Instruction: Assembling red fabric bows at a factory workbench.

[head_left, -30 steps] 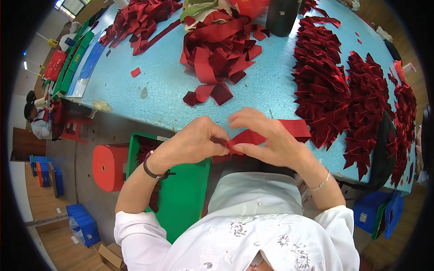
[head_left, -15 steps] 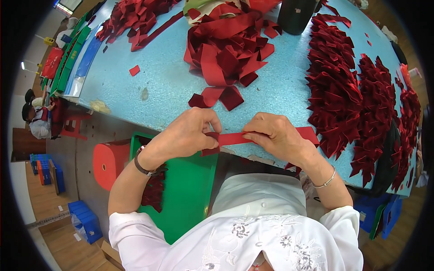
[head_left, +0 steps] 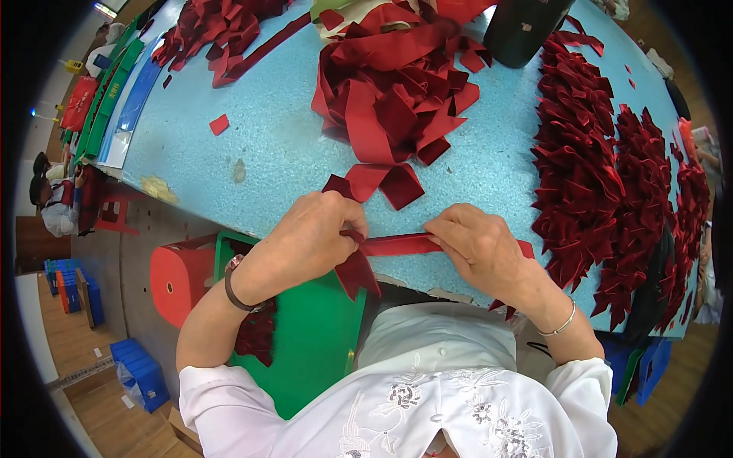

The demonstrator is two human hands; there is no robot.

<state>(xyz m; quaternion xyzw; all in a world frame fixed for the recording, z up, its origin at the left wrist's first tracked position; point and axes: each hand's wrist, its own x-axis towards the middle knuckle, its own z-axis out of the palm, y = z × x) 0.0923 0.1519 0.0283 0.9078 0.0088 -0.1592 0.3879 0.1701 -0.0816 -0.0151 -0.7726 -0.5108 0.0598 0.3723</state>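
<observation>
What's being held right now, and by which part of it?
A red ribbon: the left hand pinches it just above its hanging tail, the right hand pinches it farther right, short of the other end.

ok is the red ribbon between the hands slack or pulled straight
Pulled straight: the red ribbon runs without visible sag from the left hand to the right hand.

FURNITURE: pale-blue speckled desk [head_left: 282, 145], edge chipped; red stool [head_left: 169, 288] near it, second red stool [head_left: 111, 208] farther off | FLOOR: grey floor [head_left: 136, 313] around the stools, brown wood-look floor [head_left: 73, 328] beyond | STORAGE: blue crates [head_left: 140, 375], lower left | WALL: pale wall [head_left: 32, 305], far left | LIGHT: small bright lamp [head_left: 33, 113], upper left
</observation>
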